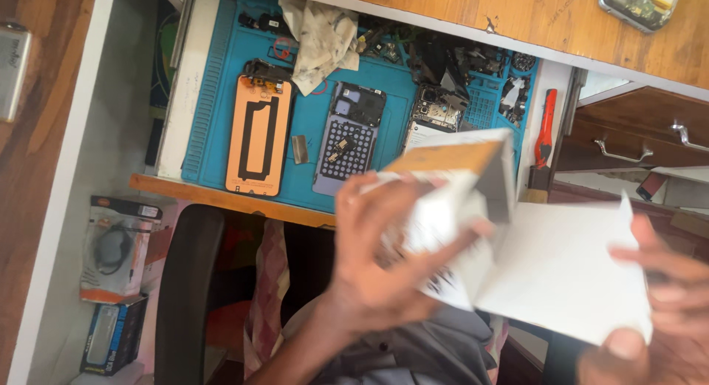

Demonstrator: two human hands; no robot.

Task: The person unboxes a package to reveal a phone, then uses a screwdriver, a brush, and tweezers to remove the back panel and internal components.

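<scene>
Phone-repair bench with a blue work mat [310, 134]: below the mat, near the camera, the left hand [377, 259] grips a white box [450, 208], blurred in motion, while the right hand [657, 311] pinches its white lid [569, 274], already separated. On the mat, an orange phone frame [258, 134] and opened phones [351, 138] lie disassembled, reassembly apparently undone.

Matt white cardboard box [473, 208]; wood desk [517, 12]
</scene>
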